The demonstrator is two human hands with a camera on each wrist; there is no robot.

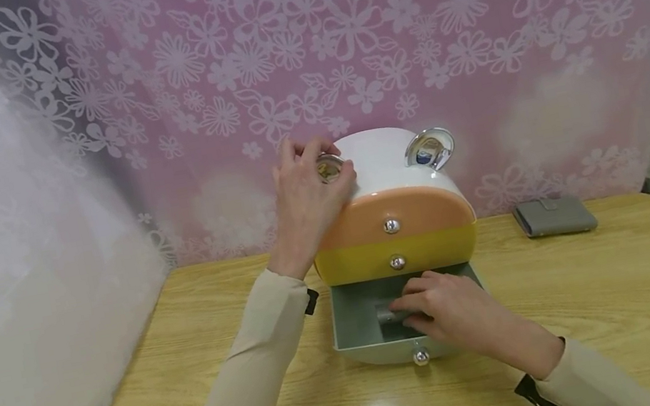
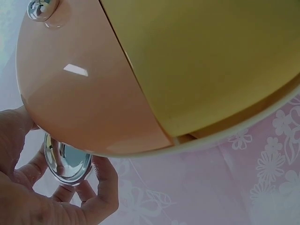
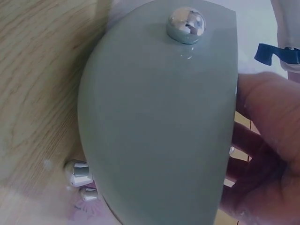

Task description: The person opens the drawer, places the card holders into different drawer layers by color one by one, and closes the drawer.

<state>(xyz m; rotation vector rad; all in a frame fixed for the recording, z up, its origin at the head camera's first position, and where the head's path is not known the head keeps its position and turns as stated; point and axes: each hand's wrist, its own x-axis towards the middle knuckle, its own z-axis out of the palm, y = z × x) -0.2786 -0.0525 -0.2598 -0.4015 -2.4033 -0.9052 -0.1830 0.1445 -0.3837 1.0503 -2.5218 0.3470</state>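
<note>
A small rounded drawer cabinet stands on the table, with a white top (image 1: 378, 154), an orange drawer (image 1: 354, 222) and a yellow drawer (image 1: 355, 264). Its bottom green drawer (image 1: 368, 355) is pulled out. My left hand (image 1: 307, 188) holds the shiny round silver ear (image 2: 75, 164) on the cabinet's left side, thumb and fingers curled about it. Inside the green drawer, my right hand (image 1: 447, 305) has its fingers on a small dark grey object (image 1: 386, 314); its kind cannot be made out. In the right wrist view, the drawer front hides that object and the fingertips.
A second silver ear (image 1: 430, 149) sticks out at the cabinet's upper right. To the right, a grey wallet (image 1: 554, 216) lies near the back edge of the wooden table (image 1: 578, 303). Behind hangs a pink flowered curtain (image 1: 248, 64), with a whitish sheet (image 1: 26, 248) at the left.
</note>
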